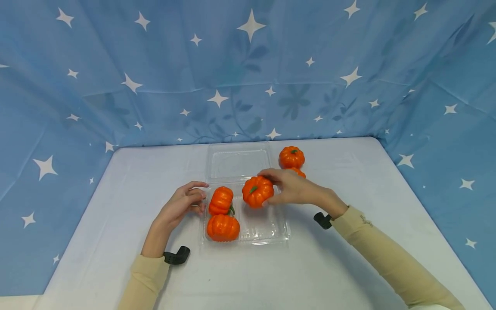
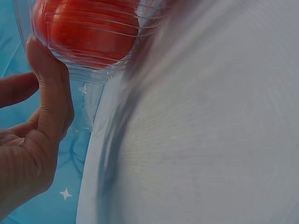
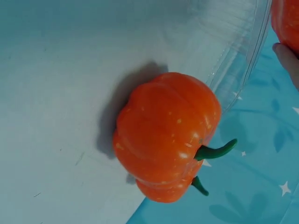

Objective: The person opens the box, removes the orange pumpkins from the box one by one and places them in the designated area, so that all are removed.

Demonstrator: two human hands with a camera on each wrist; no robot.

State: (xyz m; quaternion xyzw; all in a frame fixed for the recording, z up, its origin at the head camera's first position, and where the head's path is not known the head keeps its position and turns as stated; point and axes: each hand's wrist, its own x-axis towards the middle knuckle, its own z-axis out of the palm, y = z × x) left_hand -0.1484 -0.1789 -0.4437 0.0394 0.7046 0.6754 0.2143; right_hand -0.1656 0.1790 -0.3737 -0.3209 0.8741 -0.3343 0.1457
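My right hand point(image 1: 292, 186) grips a small orange toy pumpkin point(image 1: 257, 192) above the right half of a clear plastic clamshell box point(image 1: 263, 234). Two more pumpkins lie in the box's left half, an upper one point(image 1: 221, 199) and a lower one point(image 1: 223, 228). At the box's left edge is my left hand point(image 1: 181, 204), its fingers loosely bent. In the left wrist view a fingertip of the left hand point(image 2: 49, 93) touches the clear wall, with a pumpkin point(image 2: 93, 32) behind it. The right wrist view shows only a fingertip and part of the held pumpkin point(image 3: 287, 23).
Two other pumpkins stand right of the box's raised lid point(image 1: 238, 161): a far one point(image 1: 291, 157) and a nearer one point(image 3: 168, 126), partly behind the right hand in the head view. A white cloth covers the table point(image 1: 329, 267); a blue star-patterned curtain point(image 1: 232, 64) hangs behind.
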